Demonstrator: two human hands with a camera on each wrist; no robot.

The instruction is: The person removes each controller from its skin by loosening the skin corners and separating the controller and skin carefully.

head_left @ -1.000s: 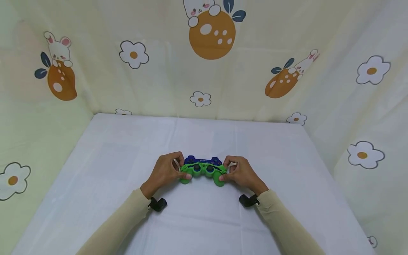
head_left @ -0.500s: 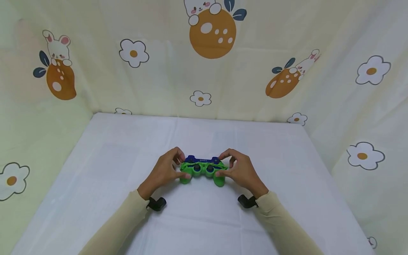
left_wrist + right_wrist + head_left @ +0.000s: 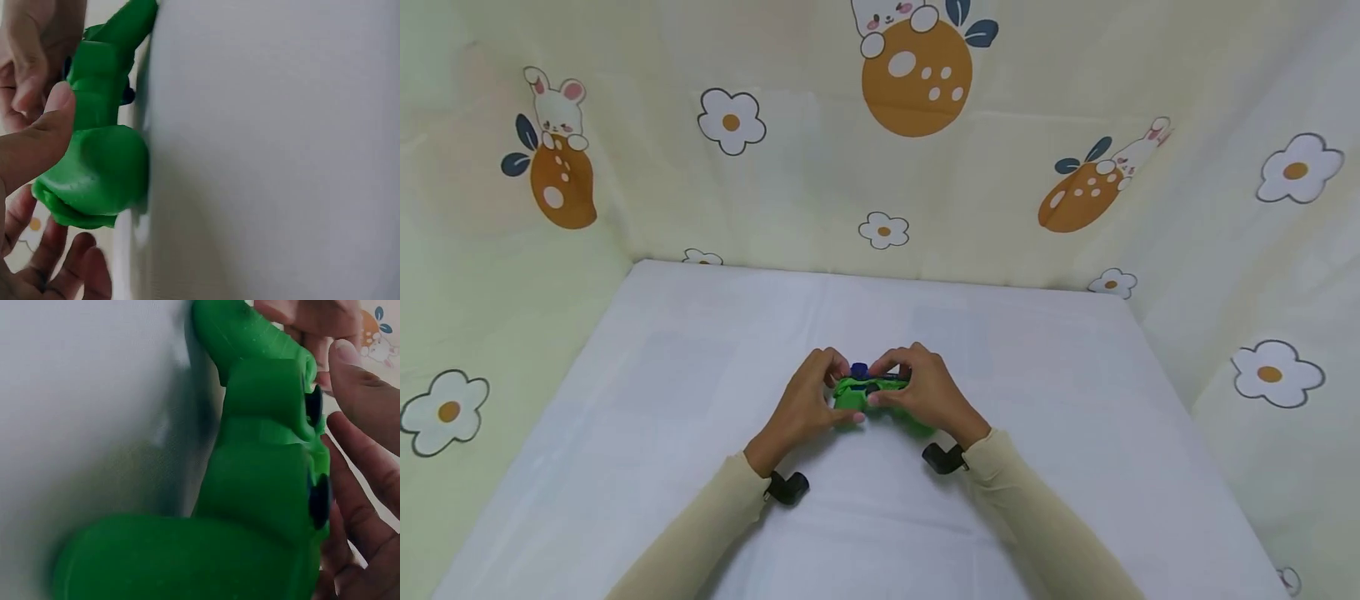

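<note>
A blue game controller with black sticks lies on the white cloth, partly wrapped in a bright green rubbery cover. Blue shows along its back edge. My left hand holds the left end, thumb on the green grip and fingers round the far side. My right hand reaches across the face near the middle, thumb and index finger apart. It hides much of the right half in the head view. In the right wrist view, the right thumb and fingers are spread close over the sticks.
The table is covered in white cloth. Behind it and at both sides hangs a pale curtain printed with flowers and rabbits. A black wrist camera is strapped at the left wrist, another camera at the right.
My right hand has left the right end of the controller and moved left over its middle. The left hand stays at the left end. The view has shifted slightly.
</note>
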